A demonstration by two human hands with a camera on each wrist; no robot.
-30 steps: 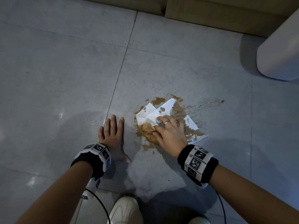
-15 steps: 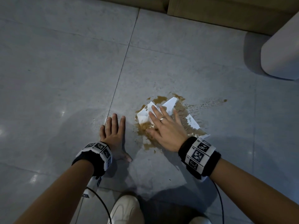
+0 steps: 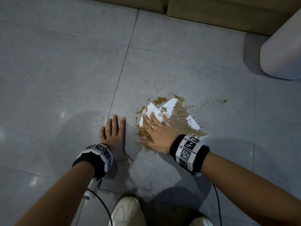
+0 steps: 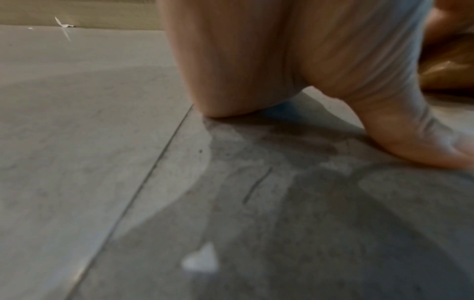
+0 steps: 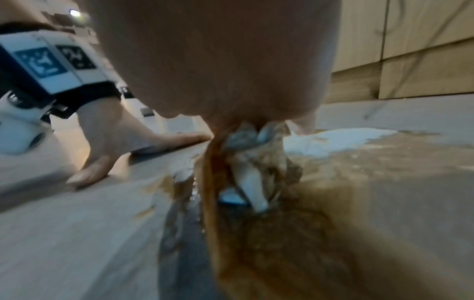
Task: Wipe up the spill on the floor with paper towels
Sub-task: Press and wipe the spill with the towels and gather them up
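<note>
Floor: we see large grey tiles (image 3: 65, 62) with thin dark grout lines; one line runs from 12 o'clock down past the left hand towards 7 o'clock.
Room: a beige wooden base (image 3: 211, 12) runs along the far edge at 12 to 1 o'clock, and a rounded white bin-like body (image 3: 280, 51) stands at 2 o'clock. A pale shoe (image 3: 125, 211) shows at 6 o'clock.
Spill: we find a brown puddle (image 3: 180, 115) just right of centre, with fine splashes trailing off towards 3 o'clock.
Paper towel: the white sheet (image 3: 164, 108) lies on the puddle, much of it soaked brown, dry corners pointing to 12 o'clock.
Right hand: our right hand (image 3: 156, 134) presses flat on the towel, fingers straight and spread, curled round nothing.
Left hand: our left hand (image 3: 114, 137) rests flat on bare tile just to the 9 o'clock side of the spill, fingers straight, holding nothing.
Change: a second ago the right fingers were curled, bunching the towel; now they lie flat and further towards 12 o'clock. The left hand has stayed put.
</note>
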